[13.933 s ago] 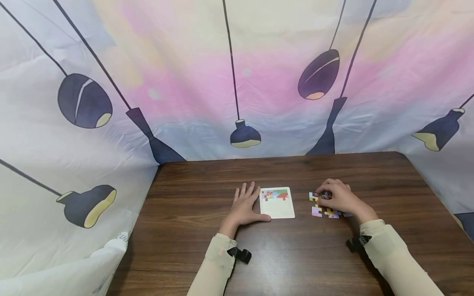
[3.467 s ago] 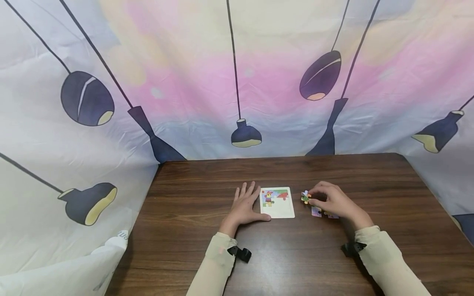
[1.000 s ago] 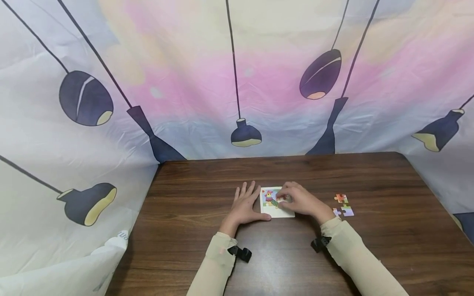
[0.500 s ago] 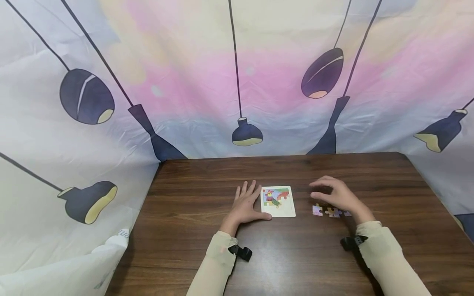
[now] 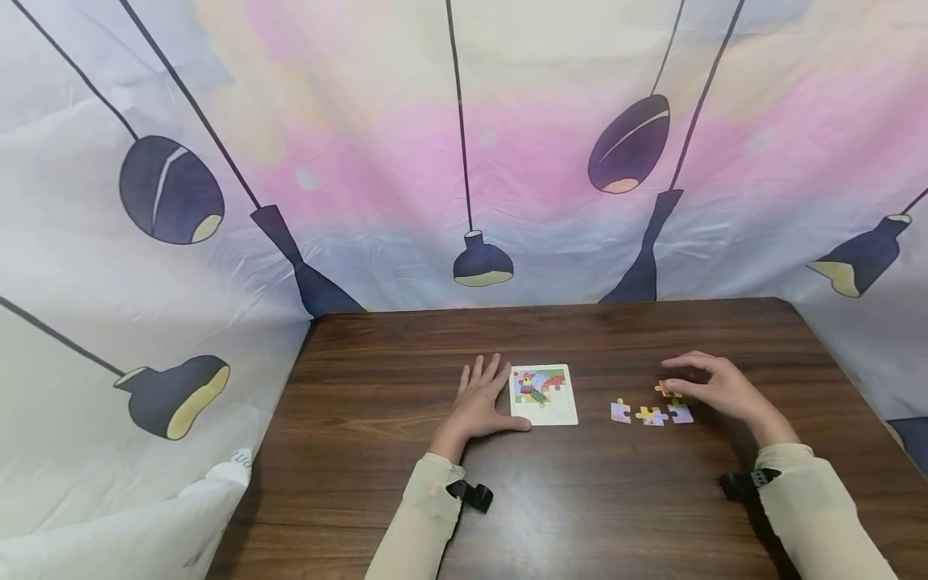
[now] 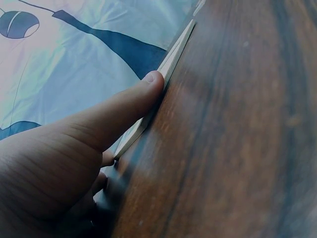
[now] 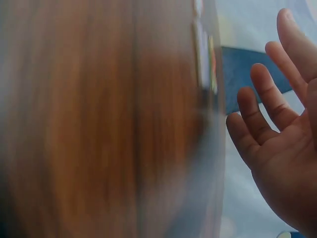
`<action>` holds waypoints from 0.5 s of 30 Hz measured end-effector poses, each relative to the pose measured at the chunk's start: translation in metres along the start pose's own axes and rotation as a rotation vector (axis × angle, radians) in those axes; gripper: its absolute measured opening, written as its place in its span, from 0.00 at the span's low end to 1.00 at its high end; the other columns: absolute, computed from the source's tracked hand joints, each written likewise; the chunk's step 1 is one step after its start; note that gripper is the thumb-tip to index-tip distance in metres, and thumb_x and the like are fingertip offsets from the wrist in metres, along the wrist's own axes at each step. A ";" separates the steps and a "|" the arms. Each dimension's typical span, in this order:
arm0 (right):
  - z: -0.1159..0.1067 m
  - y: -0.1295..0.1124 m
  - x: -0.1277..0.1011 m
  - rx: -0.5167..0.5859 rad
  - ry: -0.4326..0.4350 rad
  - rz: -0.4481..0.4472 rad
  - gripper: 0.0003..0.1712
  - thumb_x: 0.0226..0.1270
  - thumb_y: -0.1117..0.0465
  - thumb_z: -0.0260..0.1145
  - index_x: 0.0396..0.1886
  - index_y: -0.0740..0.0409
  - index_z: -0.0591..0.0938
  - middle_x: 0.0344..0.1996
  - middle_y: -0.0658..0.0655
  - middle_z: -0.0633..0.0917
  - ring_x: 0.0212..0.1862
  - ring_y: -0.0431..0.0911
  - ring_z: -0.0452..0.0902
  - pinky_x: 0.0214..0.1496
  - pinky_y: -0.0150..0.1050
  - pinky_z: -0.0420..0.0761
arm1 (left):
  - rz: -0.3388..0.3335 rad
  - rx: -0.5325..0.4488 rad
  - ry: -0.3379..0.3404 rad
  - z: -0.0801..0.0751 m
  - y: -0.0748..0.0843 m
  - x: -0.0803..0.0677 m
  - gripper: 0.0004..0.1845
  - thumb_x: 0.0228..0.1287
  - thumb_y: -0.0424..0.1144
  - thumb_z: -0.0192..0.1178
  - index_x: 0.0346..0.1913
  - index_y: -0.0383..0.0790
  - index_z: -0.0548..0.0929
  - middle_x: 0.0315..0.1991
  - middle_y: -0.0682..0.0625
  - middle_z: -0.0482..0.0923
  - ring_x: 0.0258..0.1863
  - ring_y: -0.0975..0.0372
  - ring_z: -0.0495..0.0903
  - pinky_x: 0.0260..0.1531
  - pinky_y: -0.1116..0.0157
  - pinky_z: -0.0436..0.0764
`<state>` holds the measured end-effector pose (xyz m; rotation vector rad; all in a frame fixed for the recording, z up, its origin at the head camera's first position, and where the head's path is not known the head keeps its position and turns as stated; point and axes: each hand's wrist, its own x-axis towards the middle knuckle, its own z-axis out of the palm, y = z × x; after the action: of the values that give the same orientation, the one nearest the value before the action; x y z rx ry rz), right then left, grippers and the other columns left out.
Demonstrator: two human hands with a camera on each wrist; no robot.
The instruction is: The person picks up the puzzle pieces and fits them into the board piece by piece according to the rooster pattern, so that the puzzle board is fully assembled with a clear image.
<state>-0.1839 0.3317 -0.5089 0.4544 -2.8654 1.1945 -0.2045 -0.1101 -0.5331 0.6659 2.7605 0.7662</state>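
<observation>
A: Which step are we on?
B: Choosing the next puzzle piece, we'd judge. Our jigsaw board (image 5: 554,416) lies on the table (image 5: 565,507) left of the loose pieces, its upper part filled with what looks like a rooster, its bottom strip bare.
A: And our hands?
B: Our left hand (image 5: 477,408) lies with fingers spread, thumb at the board's near edge, gripping nothing; it seems to steady the board. Our right hand (image 5: 727,395) reaches over the red-orange piece (image 5: 662,388), thumb and fingers apart, nothing visibly held. Whether the thumb touches that piece, we can't tell.
A: So what does our next move call for?
B: Probably a light fingertip pinch on it, without nudging the lilac piece (image 5: 682,415) on our side of it.
</observation>
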 end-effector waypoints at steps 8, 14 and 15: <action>-0.014 0.019 -0.010 -0.020 -0.037 0.070 0.26 0.73 0.54 0.74 0.65 0.64 0.84 0.59 0.67 0.84 0.53 0.30 0.75 0.50 0.31 0.80 | 0.000 -0.007 -0.002 0.001 0.000 0.000 0.64 0.54 0.67 0.77 0.86 0.43 0.54 0.87 0.44 0.40 0.85 0.46 0.32 0.81 0.42 0.34; -0.017 0.022 -0.009 -0.067 -0.069 0.071 0.25 0.71 0.54 0.76 0.62 0.62 0.86 0.57 0.66 0.84 0.55 0.38 0.76 0.51 0.39 0.80 | -0.004 -0.006 -0.001 0.001 0.000 0.001 0.64 0.54 0.67 0.76 0.86 0.44 0.54 0.87 0.44 0.40 0.85 0.46 0.31 0.81 0.43 0.33; -0.017 0.023 -0.008 -0.076 -0.074 0.076 0.25 0.70 0.54 0.76 0.62 0.61 0.87 0.57 0.66 0.84 0.55 0.44 0.78 0.53 0.44 0.81 | -0.005 -0.005 -0.002 0.001 -0.001 0.001 0.64 0.54 0.68 0.76 0.86 0.44 0.54 0.87 0.44 0.40 0.85 0.46 0.31 0.81 0.43 0.33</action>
<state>-0.1841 0.3606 -0.5137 0.3995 -3.0038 1.0961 -0.2054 -0.1098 -0.5341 0.6586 2.7564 0.7704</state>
